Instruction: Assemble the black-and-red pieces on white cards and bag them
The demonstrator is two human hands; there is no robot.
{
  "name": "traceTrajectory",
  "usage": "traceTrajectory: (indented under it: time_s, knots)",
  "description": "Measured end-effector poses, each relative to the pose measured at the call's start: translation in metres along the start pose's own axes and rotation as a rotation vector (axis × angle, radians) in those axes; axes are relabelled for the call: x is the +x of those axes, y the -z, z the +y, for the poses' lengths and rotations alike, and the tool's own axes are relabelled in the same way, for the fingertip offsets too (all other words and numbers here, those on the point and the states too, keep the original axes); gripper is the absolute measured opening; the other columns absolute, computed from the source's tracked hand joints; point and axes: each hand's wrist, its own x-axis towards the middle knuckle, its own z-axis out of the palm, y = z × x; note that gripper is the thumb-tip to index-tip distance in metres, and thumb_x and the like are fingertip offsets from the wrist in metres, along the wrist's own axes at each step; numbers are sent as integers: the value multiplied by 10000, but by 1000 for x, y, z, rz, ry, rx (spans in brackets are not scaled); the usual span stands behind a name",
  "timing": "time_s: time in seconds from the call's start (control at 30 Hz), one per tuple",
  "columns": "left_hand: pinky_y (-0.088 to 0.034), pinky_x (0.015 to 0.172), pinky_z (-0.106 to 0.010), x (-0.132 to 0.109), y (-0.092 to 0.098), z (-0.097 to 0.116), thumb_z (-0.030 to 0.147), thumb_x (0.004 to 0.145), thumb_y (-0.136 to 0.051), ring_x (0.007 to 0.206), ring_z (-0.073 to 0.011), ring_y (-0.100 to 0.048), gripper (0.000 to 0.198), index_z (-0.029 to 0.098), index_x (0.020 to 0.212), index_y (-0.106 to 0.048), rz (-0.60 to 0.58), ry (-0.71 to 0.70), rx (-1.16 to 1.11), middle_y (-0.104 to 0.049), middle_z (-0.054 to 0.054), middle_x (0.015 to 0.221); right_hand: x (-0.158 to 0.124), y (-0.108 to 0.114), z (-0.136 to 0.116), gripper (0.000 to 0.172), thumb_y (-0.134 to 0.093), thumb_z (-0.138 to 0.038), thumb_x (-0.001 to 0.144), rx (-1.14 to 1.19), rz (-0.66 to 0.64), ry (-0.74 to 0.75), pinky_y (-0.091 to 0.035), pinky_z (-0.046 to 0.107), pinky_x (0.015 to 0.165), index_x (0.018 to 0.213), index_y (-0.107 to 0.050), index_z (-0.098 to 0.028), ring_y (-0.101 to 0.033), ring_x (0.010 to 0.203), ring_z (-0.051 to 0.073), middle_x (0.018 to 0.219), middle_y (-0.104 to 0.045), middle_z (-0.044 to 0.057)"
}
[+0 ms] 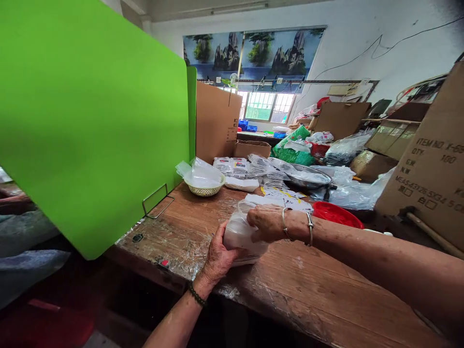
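A translucent whitish plastic bag (237, 232) stands on the wooden table (300, 285) near its front edge. My left hand (220, 253) is wrapped round the bag's near left side, thumb across the front. At the bag's top right, my right hand (266, 222) has its fingers curled in at the rim; what they pinch is hidden. Just behind the bag lie white printed sheets (286, 198). To the back left sits a cream woven basket (205, 188) with clear plastic bags (203, 169) in it.
A tall green panel (97, 121) rises at left, with a wire stand (158, 200) by its foot. Packed plastic pouches (250, 166), a metal bowl (308, 176) and a red basin (337, 215) stand behind. A large cardboard box (431, 159) is at right.
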Motion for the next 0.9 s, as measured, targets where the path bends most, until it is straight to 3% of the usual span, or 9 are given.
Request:
traceTrajectory:
  time_s: [0.1, 0.17, 0.23, 0.5, 0.67, 0.9]
  knots:
    - [-490, 864, -286, 0, 0, -2, 277, 590, -841, 992, -208, -622, 742, 238, 1259, -523, -5, 1, 11, -678, -11, 1109, -1, 1, 0, 195, -549, -179, 783, 112, -77, -55, -351, 223, 497, 816, -722, -95, -614, 599, 161, 763, -709, 112]
    - [-495, 860, -287, 0, 0, -4, 284, 583, -848, 988, -210, -625, 758, 234, 1263, -519, -10, 2, -9, -683, -16, 1110, 1, 0, 5, 196, -545, -216, 815, 238, -111, -41, -345, 211, 488, 793, -709, -112, -584, 555, 132, 720, -700, 83]
    - [-496, 866, -289, 0, 0, -6, 296, 584, -848, 992, -212, -627, 750, 232, 1257, -523, -5, -8, -11, -683, -21, 1119, 3, -3, 10, 214, -568, -293, 832, 293, -67, -30, -329, 208, 486, 766, -697, -136, -558, 537, 119, 669, -678, 52]
    - [-490, 887, -320, 1, -1, -3, 287, 630, -800, 1001, -216, -626, 695, 241, 1261, -514, 19, -24, 78, -673, -18, 1123, 6, -8, 13, 226, -660, -367, 714, 74, 100, 9, -309, 234, 520, 840, -719, -189, -581, 648, 162, 755, -683, 45]
    - [-493, 885, -324, 1, -2, 1, 293, 658, -789, 1010, -219, -631, 660, 242, 1248, -499, -1, -18, 53, -672, -26, 1132, 3, 1, 12, 240, -608, -366, 760, 99, 3, 68, -302, 235, 500, 835, -713, -163, -556, 609, 146, 734, -678, 44]
    - [-498, 848, -314, 0, -3, -2, 297, 648, -800, 971, -220, -637, 654, 234, 1230, -508, 23, -4, 79, -679, -22, 1091, 7, 0, 7, 220, -606, -269, 730, 114, -55, -6, -364, 222, 483, 860, -720, -135, -578, 510, 151, 660, -701, 69]
